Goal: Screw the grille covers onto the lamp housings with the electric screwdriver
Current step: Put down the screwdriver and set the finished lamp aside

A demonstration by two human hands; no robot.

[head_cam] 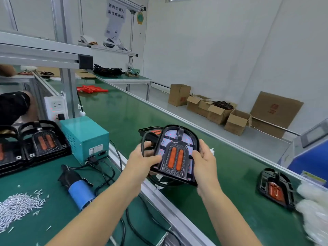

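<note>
Left hand [144,157] and right hand [204,161], fingers curled, grip a lamp housing [174,153] above the conveyor's near edge [159,190]; open boxes [220,110] hold cables

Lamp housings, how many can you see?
5: one in both hands, one behind it on the conveyor, one right on the conveyor, two on the left bench. More may be hidden.

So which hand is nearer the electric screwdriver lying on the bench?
Left. The left hand grips the lamp housing on the side toward the electric screwdriver; the right hand holds its far side.
</note>
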